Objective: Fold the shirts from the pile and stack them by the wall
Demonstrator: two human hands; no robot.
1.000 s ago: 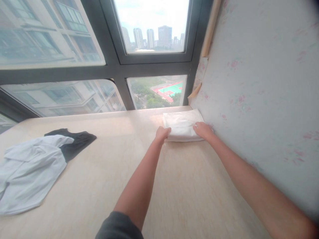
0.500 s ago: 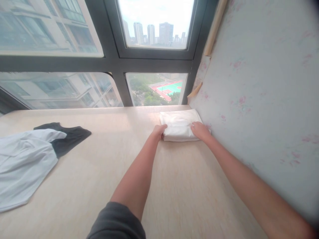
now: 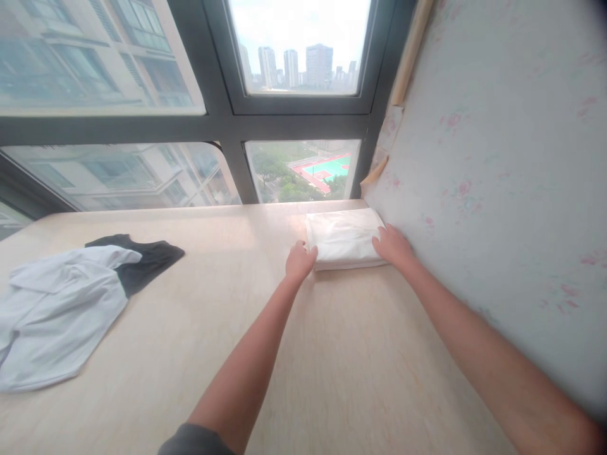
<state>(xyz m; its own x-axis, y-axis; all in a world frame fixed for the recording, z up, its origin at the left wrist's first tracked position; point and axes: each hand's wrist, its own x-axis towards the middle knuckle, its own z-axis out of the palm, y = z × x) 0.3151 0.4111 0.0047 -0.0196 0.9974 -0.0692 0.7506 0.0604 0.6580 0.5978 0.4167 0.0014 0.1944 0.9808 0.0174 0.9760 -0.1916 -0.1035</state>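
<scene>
A folded white cloth (image 3: 345,237) lies flat on the pale wood-patterned surface (image 3: 227,316), close to the window and the right wall. My left hand (image 3: 300,259) is at its left edge, thumb and fingers apart, with nothing held between them. At the cloth's right end, my right hand (image 3: 394,245) rests with its fingers spread against the edge and the near corner. Part of that end is hidden under the hand.
To the left lie a light grey garment (image 3: 61,309) and a dark garment (image 3: 147,262) partly under it. A grey window frame (image 3: 232,126) borders the back. The flowered wall (image 3: 497,158) rises on the right, with peeling paper (image 3: 376,174) at its edge.
My left hand has loosened from the cloth's left edge, its fingers now apart. My right hand has slid right toward the cloth's end. The view has shifted slightly left.
</scene>
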